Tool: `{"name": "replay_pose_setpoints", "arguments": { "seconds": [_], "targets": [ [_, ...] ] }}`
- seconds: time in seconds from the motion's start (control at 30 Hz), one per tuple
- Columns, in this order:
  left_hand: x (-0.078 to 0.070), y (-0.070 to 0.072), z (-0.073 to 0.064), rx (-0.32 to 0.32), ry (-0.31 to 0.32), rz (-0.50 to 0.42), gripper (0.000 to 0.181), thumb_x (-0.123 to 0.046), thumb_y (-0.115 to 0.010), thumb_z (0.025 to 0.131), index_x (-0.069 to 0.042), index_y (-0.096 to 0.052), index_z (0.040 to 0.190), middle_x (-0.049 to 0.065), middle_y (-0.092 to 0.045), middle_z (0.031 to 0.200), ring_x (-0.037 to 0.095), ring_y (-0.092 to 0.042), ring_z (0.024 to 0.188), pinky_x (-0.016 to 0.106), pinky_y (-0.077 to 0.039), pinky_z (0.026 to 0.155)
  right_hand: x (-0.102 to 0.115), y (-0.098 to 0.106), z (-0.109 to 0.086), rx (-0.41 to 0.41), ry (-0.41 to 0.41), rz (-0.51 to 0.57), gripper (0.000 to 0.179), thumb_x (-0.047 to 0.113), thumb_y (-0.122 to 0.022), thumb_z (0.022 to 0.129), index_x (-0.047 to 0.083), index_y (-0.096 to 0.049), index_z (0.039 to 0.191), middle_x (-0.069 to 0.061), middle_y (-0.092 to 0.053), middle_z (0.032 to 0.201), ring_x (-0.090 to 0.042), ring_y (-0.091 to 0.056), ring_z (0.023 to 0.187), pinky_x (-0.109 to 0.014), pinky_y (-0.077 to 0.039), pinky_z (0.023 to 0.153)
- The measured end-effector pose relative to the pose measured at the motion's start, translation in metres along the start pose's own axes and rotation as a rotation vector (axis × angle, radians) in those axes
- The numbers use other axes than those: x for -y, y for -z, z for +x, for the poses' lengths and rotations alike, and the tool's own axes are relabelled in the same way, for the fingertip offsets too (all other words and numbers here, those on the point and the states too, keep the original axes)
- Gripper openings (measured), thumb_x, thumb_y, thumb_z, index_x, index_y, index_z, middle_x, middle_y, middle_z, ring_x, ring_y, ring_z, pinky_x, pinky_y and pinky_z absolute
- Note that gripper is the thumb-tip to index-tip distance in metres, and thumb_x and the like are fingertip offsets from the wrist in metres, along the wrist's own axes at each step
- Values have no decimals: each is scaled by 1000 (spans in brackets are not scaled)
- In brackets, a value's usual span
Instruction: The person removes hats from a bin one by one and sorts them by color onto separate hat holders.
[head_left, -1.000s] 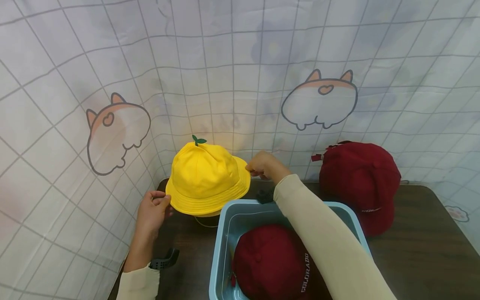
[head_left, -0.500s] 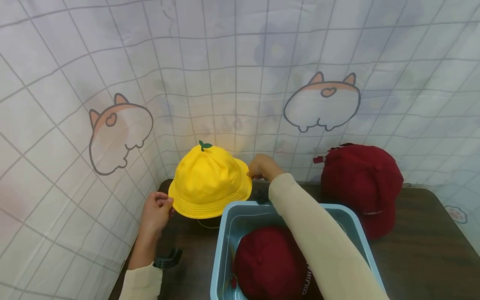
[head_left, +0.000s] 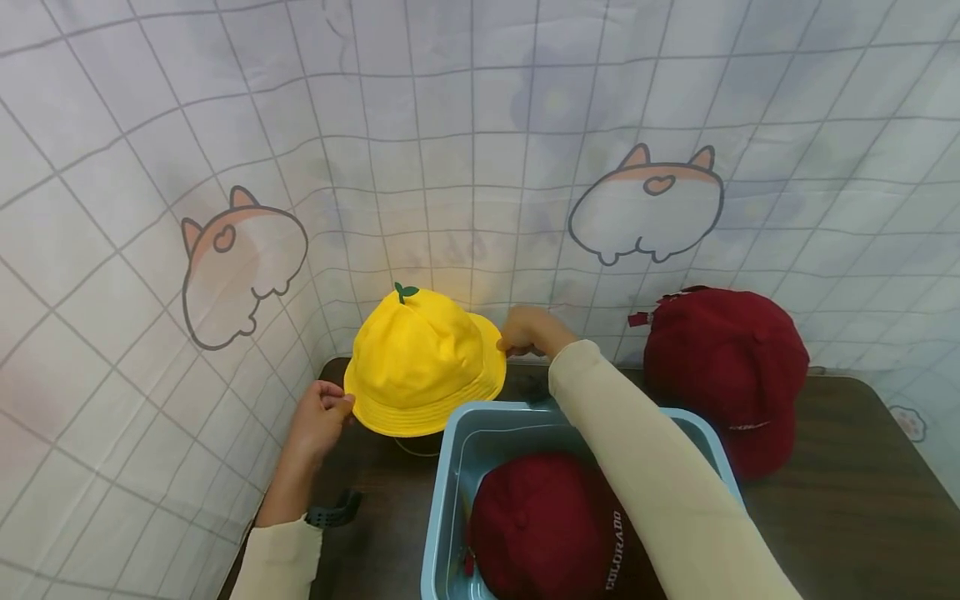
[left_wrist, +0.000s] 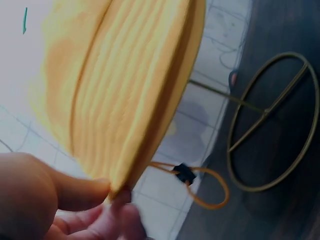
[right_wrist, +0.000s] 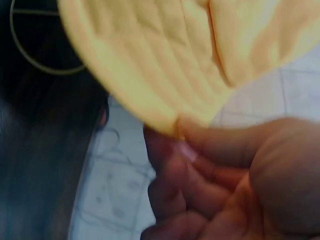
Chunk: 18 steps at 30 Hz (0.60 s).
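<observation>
A yellow bucket hat (head_left: 420, 354) with a small green sprout on its crown sits at the back left in the head view. Beneath it stands a thin metal wire stand (left_wrist: 270, 110), its round base on the table. My left hand (head_left: 321, 417) pinches the brim's left edge between thumb and fingers. On the opposite side, my right hand (head_left: 534, 331) pinches the brim's right edge, as the right wrist view also shows. An orange cord loop (left_wrist: 212, 187) with a black toggle hangs under the brim in the left wrist view.
A light blue bin (head_left: 442, 500), holding a maroon cap (head_left: 536, 525) lettered COLORADO, stands in front, under my right sleeve. Another maroon cap (head_left: 723, 367) is raised at the back right. A grid-patterned sheet (head_left: 480, 125) hangs behind and left of the dark wooden table (head_left: 840, 500).
The hat's brim has levelled slightly and the hat has shifted a little to the right in view. Both hands keep their pinch on the brim throughout.
</observation>
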<state>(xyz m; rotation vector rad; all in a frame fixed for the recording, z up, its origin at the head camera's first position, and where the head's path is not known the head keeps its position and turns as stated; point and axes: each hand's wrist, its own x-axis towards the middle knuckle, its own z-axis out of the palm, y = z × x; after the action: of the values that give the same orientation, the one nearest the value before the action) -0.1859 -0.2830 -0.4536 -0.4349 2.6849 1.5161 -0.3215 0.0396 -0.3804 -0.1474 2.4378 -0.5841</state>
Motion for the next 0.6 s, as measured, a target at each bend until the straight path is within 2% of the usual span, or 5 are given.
{"name": "replay_pose_setpoints", "arguments": {
  "seconds": [0.07,0.17,0.23,0.43,0.6],
  "targets": [
    [-3,6,2,22,-3,66,32,-23,-54,106,3,-45,123,20,-64,105,32,-64,89,29,-48,68,-6,4,-5,23,56,8,24,28,-67,99,5,-73,97,3,-59,68,-9,-43,55,-21,-34,52],
    [-11,15,7,9,-19,168,38,-31,-51,107,1,-48,128,20,-62,108,30,-63,89,31,-47,68,-12,10,-15,88,122,9,48,32,-71,96,5,-59,135,3,-73,89,-13,-63,78,-27,-50,70],
    [-18,21,12,-3,-38,218,42,-33,-48,107,1,-49,133,20,-62,113,31,-64,91,33,-49,70,-14,13,-21,144,131,-8,57,35,-73,95,7,-55,141,2,-76,101,-16,-69,91,-33,-54,82],
    [-43,33,39,62,-61,214,51,-37,-39,110,0,-46,144,26,-59,136,40,-64,115,45,-56,87,-19,12,-34,268,114,-41,27,38,-70,96,13,-79,98,-1,-75,101,-16,-66,85,-30,-54,74],
    [-53,35,64,212,-11,188,59,-43,-34,111,0,-40,151,25,-51,148,43,-54,132,55,-49,106,-22,2,-42,236,119,101,23,34,-72,96,13,-80,95,-3,-75,101,-21,-68,92,-30,-51,75]
  ]
}}
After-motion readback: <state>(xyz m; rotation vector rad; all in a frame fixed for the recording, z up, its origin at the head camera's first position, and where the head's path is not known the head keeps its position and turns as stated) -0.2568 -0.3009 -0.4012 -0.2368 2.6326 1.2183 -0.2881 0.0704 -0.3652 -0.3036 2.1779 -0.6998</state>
